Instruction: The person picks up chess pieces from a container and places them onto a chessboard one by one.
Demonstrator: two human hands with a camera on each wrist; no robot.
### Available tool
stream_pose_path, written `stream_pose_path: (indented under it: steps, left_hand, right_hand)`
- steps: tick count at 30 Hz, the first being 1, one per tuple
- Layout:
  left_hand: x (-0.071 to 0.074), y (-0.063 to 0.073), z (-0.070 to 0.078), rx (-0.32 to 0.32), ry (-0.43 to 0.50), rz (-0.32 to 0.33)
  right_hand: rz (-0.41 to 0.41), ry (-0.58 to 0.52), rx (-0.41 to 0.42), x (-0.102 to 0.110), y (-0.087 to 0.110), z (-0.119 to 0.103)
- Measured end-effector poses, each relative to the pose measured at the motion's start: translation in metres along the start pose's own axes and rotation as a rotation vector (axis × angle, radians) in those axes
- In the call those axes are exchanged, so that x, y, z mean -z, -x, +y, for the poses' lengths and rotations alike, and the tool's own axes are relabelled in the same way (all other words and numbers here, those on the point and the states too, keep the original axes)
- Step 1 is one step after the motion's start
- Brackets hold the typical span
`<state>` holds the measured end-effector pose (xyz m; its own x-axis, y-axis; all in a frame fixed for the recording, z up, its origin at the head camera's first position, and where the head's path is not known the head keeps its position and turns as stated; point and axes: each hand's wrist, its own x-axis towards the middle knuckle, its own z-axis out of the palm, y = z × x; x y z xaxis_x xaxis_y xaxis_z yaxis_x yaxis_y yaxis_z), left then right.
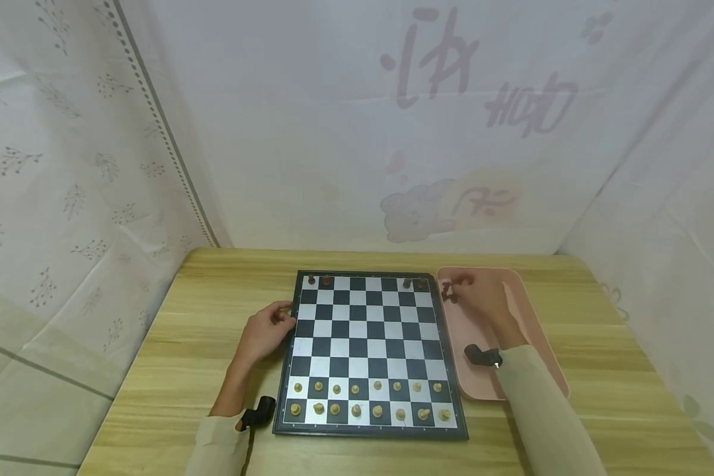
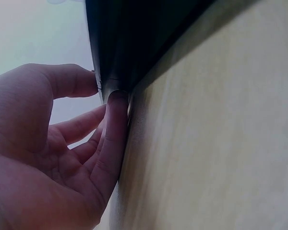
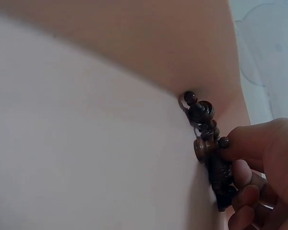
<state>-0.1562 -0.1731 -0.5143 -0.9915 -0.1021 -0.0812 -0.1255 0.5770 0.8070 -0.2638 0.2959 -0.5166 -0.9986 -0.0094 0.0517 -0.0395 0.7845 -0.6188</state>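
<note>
A black-and-white chessboard lies on the table. My left hand holds its left edge; in the left wrist view the thumb meets the upper rim and a finger lies along the side, near the tabletop. Inside the pink tray, my right hand is at the far left corner, among several dark chess pieces. Close up, its curved fingers touch the heap, where a dark pawn lies on its side. Whether a piece is pinched cannot be told.
Light chess pieces stand in the board's two near rows. Several dark pieces stand in the far row, near both corners. The tray sits against the board's right side. Behind the wooden table hangs a printed white curtain.
</note>
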Motion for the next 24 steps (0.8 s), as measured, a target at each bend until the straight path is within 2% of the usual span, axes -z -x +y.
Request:
stream_pose_path:
  steps: [6,13,18,24]
  left_hand:
    - [0.0001,-0.0003,-0.0014,-0.013,-0.006,0.002]
    - [-0.0005,-0.0011,-0.0025,-0.008,0.013,0.001]
    - [-0.0014,-0.0021,-0.0032,-0.032,0.009,0.016]
    - [-0.0005,-0.0017,-0.0032,-0.003,0.011,-0.003]
  right_hand:
    - [-0.013,0.067,-0.028,-0.0002,-0.0003,0.0006]
    - [-0.008,0.005,0.018,-0.0001,-0.0019,0.0026]
    - [-0.001,-0.039,0.002,0.0004,-0.0018,0.0037]
    - [0.009,-0.054,0.030,0.0012,-0.0004,0.0037]
